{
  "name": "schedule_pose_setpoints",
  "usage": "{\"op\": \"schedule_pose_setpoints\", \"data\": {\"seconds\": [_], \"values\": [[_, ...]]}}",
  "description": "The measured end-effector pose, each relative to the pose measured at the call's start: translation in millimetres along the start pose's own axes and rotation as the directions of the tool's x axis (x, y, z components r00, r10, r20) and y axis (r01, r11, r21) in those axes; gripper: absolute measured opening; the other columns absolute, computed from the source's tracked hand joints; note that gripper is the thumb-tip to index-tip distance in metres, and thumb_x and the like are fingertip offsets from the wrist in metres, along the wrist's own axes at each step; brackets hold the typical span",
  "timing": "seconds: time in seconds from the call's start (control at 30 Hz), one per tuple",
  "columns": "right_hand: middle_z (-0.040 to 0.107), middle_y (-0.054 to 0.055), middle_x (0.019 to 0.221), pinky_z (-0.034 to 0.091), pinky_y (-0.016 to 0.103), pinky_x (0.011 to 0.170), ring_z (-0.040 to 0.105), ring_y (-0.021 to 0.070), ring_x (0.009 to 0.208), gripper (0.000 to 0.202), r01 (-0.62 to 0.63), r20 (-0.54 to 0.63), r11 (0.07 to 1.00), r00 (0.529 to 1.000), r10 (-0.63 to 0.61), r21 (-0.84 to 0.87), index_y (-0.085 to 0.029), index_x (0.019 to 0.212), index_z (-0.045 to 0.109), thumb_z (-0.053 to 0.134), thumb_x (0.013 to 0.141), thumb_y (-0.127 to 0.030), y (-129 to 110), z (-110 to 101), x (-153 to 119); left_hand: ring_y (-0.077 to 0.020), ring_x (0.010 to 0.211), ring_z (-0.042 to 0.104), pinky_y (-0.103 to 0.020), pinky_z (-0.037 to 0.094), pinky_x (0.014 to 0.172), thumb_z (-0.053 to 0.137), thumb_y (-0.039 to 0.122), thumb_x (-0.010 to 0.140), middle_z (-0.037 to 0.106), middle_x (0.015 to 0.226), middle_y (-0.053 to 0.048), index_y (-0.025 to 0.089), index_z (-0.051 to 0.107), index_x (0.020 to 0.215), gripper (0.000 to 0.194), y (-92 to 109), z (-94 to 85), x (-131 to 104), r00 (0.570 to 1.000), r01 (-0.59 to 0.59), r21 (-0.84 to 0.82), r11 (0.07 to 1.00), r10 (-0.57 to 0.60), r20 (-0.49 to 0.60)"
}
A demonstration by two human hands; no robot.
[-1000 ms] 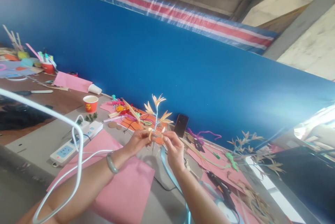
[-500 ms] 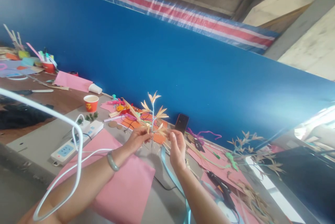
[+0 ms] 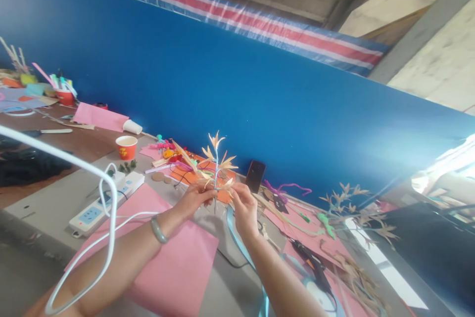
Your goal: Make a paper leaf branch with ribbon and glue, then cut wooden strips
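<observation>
My left hand, with a bangle at the wrist, is closed on the lower stem of a small upright branch with pale orange, pointed leaves and a light blue stem. From the right, my right hand pinches a low leaf cluster of the same branch, its fingertips close to the stem. Below the hands, a pink sheet lies on the grey table. A light blue ribbon runs down beside my right wrist.
A power strip and a red paper cup are on the left, with a white cable looping in front. Behind stands a dark phone. On the right lie a glue gun and another leafy branch.
My right hand has moved left to the low leaf cluster, and its fingers have closed in. The branch stays in my left hand. The view has shifted slightly.
</observation>
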State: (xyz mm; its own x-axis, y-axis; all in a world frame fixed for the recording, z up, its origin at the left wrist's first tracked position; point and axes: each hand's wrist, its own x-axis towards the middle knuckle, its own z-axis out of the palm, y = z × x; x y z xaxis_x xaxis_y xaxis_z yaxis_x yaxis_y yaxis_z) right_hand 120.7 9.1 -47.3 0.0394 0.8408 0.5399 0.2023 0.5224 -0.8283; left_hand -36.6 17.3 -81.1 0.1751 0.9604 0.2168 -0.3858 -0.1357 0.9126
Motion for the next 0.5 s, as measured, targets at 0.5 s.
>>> {"op": "schedule_pose_setpoints", "data": {"seconds": [0.5], "values": [[0.066,0.005,0.080,0.047,0.030,0.063,0.058,0.0175,0.069,0.029,-0.196,0.071,0.968,0.975,0.209,-0.157,-0.018,0.088,0.067,0.067,0.073,-0.043,19,-1,-13,-0.0073,0.047,0.044,-0.021,0.031,0.047,0.071,0.040,0.068,0.052,0.052,0.004,0.014,0.059,0.065,0.029,1,-4.4,2,0.985,-0.015,0.080,0.997,0.029,-0.170]]}}
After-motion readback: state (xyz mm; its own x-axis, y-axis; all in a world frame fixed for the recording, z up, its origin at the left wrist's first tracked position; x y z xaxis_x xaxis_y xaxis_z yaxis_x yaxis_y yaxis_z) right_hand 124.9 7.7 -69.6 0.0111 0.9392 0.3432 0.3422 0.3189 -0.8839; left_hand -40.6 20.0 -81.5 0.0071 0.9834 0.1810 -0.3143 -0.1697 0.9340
